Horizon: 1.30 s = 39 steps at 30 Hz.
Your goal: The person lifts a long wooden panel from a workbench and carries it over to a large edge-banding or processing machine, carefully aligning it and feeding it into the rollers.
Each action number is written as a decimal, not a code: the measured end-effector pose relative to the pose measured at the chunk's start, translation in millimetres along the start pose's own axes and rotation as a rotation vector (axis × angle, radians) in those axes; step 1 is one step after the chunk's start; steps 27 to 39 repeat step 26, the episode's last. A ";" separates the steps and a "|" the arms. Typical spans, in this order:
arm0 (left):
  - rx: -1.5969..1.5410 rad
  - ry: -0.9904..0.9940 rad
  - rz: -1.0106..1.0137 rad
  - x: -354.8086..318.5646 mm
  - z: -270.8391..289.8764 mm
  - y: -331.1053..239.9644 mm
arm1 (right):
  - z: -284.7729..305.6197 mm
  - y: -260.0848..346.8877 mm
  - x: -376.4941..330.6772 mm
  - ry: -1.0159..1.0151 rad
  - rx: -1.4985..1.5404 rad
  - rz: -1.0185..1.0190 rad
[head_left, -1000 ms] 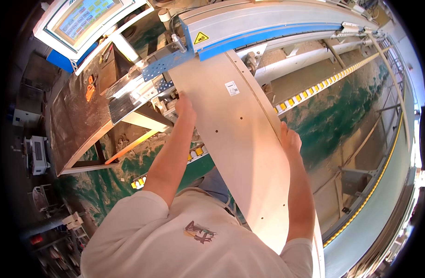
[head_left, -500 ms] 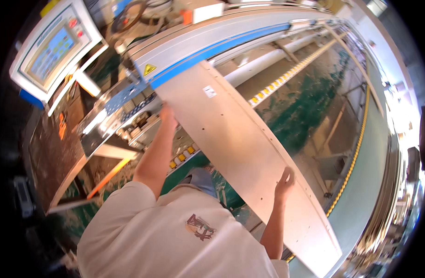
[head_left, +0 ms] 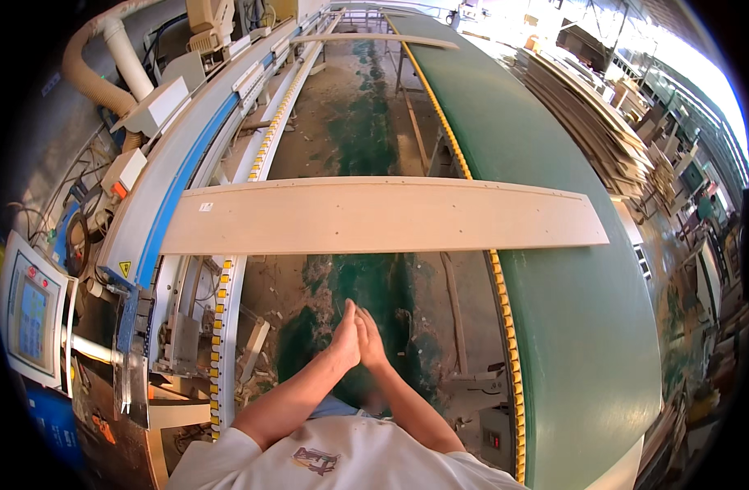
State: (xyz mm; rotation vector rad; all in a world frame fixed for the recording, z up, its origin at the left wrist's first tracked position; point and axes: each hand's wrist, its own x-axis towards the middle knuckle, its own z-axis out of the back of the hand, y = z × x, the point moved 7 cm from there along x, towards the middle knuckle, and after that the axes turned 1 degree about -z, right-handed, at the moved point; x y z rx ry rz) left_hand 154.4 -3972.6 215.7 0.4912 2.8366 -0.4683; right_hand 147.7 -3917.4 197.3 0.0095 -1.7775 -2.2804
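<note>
My left hand (head_left: 345, 338) and my right hand (head_left: 371, 336) are brought together palm to palm over the floor, fingers stretched out, with nothing seen in either. Just beyond them a long pale wooden panel (head_left: 391, 214) lies crosswise, apart from both hands. Small dark holes dot its face, and a small white label (head_left: 205, 207) is stuck near its left end. That left end meets the blue strip (head_left: 196, 153) of the long machine. Its tapered right end rests on the green conveyor belt (head_left: 582, 327).
Yellow roller tracks (head_left: 219, 335) run along both sides of the floor gap. A control screen (head_left: 33, 314) stands at far left. Another panel (head_left: 374, 38) bridges the far end. Stacked boards (head_left: 582, 114) lie beyond the belt, and a hose (head_left: 88, 65) rises at back left.
My left hand has let go of the panel's edge, and my right has left its surface; both have come together nearer me. My view has turned left, so the panel now lies crosswise.
</note>
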 end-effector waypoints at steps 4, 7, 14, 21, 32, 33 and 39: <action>0.829 0.140 -0.150 -73.5 -176.4 9.0 | 56.1 -123.2 -130.5 -0.027 0.028 -0.723; 1.360 0.303 -0.450 -116.4 -197.7 52.4 | 47.7 -67.4 -164.2 -0.063 0.489 -0.647; 1.763 -0.915 -0.694 -221.2 93.5 124.4 | -4.3 93.4 -263.1 0.145 1.025 -0.740; 0.270 -0.431 -0.110 -332.1 18.2 203.3 | 58.0 -41.4 -383.5 0.329 -0.549 -0.217; 0.598 0.350 -0.274 -464.3 -35.4 191.0 | 144.4 -108.9 -480.3 0.800 -0.784 -0.315; 0.598 0.350 -0.274 -464.3 -35.4 191.0 | 144.4 -108.9 -480.3 0.800 -0.784 -0.315; 0.598 0.350 -0.274 -464.3 -35.4 191.0 | 144.4 -108.9 -480.3 0.800 -0.784 -0.315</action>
